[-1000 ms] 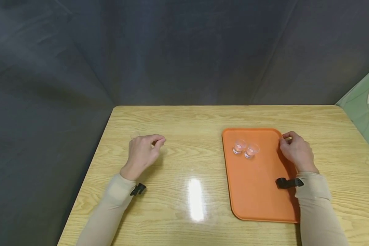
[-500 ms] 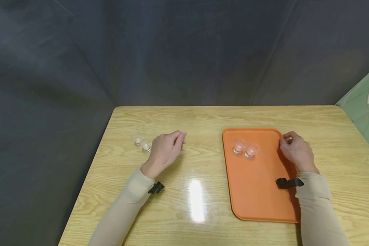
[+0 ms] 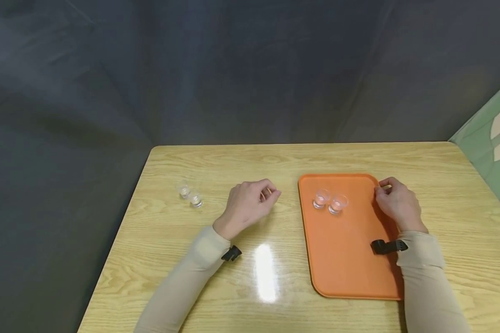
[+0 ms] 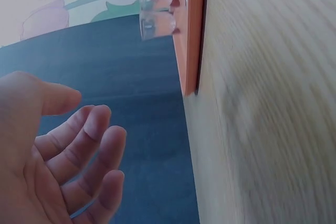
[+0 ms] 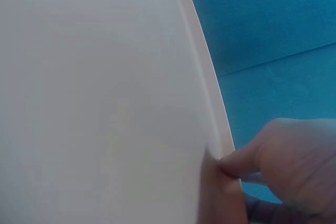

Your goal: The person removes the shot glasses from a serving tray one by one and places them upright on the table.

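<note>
Where the tray (image 3: 341,254) lies on the table (image 3: 233,162), my right hand (image 3: 399,206) pinches its rim; my loosely curved left hand (image 3: 249,206) is empty. Two clear cups (image 3: 336,205) aboard look light, slippery, best side-gripped.

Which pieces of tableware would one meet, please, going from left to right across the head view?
First clear cup, second clear cup, orange tray bearing a third clear cup, then a fourth clear cup.

The table (image 3: 241,162) is brightly lit in the head view, marked by a white glare streak (image 3: 265,273) against a dim backdrop (image 3: 250,74), and blurred close up in the left wrist view, while in the right wrist view the tray (image 5: 105,103) is washed out and shadowed beside the right hand (image 5: 294,166).
</note>
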`<state>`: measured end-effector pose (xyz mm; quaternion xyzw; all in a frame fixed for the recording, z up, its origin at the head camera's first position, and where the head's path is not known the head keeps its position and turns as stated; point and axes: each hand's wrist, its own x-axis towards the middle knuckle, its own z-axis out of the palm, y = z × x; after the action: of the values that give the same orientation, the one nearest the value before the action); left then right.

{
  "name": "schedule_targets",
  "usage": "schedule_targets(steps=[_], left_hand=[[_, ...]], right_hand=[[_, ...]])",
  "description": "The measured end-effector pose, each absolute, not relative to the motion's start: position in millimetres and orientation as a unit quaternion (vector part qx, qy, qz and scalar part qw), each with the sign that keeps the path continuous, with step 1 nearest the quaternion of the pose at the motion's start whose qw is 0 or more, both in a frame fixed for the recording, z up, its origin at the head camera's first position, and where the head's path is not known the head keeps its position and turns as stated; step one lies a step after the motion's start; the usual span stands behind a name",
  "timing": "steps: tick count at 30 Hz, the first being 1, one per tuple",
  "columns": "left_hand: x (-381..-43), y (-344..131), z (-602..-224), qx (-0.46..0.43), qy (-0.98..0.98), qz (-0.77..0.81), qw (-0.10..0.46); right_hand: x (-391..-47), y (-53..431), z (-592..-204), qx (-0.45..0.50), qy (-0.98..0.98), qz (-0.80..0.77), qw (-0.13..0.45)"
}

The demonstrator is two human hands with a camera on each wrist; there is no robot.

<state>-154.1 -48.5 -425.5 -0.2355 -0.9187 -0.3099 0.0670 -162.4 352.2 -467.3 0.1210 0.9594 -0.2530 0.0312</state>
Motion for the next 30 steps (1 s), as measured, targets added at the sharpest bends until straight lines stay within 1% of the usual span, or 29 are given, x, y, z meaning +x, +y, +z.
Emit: schedule_targets(steps=[11, 19, 26, 30], left_hand=[[-158, -17, -432, -0.249, -0.919, -0.305, 0.012], [-157, 10, -440, -0.279, -0.92, -0.275, 0.011], [-159, 32, -443, -0.267, -0.923, -0.278, -0.004], [-162, 42, -444, -0.266, -0.926, -0.27, -0.004]], right_hand=[[-164, 353, -466, 0.121, 0.96, -0.249, 0.034], [-164, 355, -466, 0.12, 0.958, -0.257, 0.046], [-163, 357, -466, 0.117, 0.959, -0.256, 0.029], [-163, 359, -465, 0.113, 0.961, -0.252, 0.021]])
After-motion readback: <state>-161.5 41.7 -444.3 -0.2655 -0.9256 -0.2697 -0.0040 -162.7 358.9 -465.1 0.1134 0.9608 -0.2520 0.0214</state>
